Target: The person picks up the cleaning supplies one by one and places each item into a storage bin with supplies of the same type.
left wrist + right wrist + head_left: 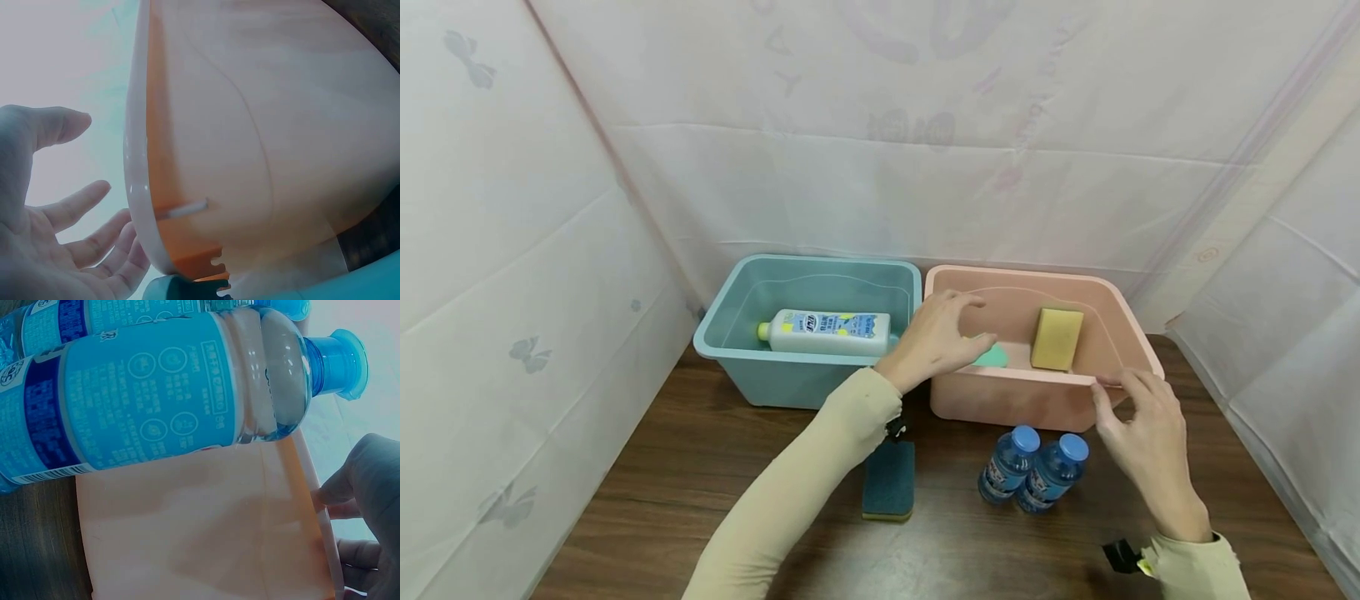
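My left hand [934, 337] is over the left end of the pink bin [1022, 402], thumb and fingers spread with a gap between them. In the left wrist view its lower fingers overlap the bin's rim [139, 150]. My right hand [1146, 425] grips the front rim near the right corner; in the right wrist view the thumb [331, 490] lies at the rim with the fingers on its other side. Inside this bin stand a yellow sponge [1057, 339] and a green item [992, 357], partly hidden by the left hand and the front wall.
A blue bin [775, 379] holds a white bottle [829, 332] with a yellow cap, left of the pink one. Two blue-capped bottles [1003, 467] stand in front of the pink bin. A dark green scouring sponge [889, 482] lies on the wooden table [700, 500].
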`<state>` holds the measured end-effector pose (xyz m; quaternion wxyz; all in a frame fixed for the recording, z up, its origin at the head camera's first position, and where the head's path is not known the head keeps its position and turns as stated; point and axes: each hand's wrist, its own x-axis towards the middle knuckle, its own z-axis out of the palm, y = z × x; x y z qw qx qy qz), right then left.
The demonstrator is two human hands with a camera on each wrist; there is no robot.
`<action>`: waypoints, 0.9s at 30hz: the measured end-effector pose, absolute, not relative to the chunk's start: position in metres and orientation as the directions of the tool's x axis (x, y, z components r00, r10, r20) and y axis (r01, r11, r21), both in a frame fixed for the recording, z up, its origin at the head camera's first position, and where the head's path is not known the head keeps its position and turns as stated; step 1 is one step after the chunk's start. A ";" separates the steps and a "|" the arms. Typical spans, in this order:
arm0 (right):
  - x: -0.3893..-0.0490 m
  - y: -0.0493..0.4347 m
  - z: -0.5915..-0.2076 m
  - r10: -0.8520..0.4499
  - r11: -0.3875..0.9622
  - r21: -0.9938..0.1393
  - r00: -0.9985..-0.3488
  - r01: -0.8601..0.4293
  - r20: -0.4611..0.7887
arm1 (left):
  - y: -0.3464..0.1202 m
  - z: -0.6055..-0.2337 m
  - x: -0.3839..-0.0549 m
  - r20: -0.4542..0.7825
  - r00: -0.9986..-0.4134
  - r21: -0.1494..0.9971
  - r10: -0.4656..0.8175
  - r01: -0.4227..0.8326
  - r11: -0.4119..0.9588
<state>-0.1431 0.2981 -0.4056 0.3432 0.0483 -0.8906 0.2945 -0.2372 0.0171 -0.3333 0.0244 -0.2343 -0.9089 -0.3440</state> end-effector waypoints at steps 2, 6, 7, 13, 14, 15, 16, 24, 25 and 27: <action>-0.143 0.298 -0.406 0.117 0.822 -0.491 -0.760 -0.287 0.640 | 0.016 -0.334 -0.237 0.213 -0.886 0.614 0.412 0.449 0.649; -0.143 0.298 -0.407 0.116 0.825 -0.488 -0.760 -0.285 0.640 | 0.013 -0.337 -0.236 0.225 -0.883 0.621 0.412 0.456 0.637; -0.143 0.298 -0.407 0.115 0.826 -0.486 -0.760 -0.284 0.640 | 0.012 -0.337 -0.236 0.227 -0.882 0.624 0.413 0.458 0.633; -0.144 0.297 -0.409 0.110 0.825 -0.487 -0.763 -0.287 0.637 | 0.006 -0.341 -0.232 0.235 -0.882 0.635 0.410 0.458 0.623; -0.145 0.297 -0.409 0.110 0.824 -0.488 -0.763 -0.288 0.637 | 0.004 -0.341 -0.231 0.235 -0.882 0.636 0.408 0.457 0.622; -0.145 0.297 -0.409 0.111 0.825 -0.487 -0.763 -0.287 0.637 | 0.003 -0.342 -0.230 0.236 -0.883 0.635 0.407 0.457 0.623; -0.145 0.297 -0.409 0.109 0.825 -0.486 -0.762 -0.289 0.638 | 0.002 -0.342 -0.229 0.238 -0.883 0.637 0.405 0.456 0.622; -0.146 0.296 -0.407 0.111 0.823 -0.487 -0.756 -0.294 0.644 | -0.005 -0.342 -0.220 0.251 -0.884 0.651 0.395 0.456 0.606; -0.146 0.296 -0.407 0.113 0.822 -0.488 -0.757 -0.292 0.643 | -0.005 -0.342 -0.219 0.251 -0.884 0.652 0.395 0.456 0.606; -0.146 0.296 -0.408 0.113 0.822 -0.490 -0.759 -0.291 0.641 | -0.007 -0.342 -0.217 0.250 -0.884 0.651 0.395 0.455 0.607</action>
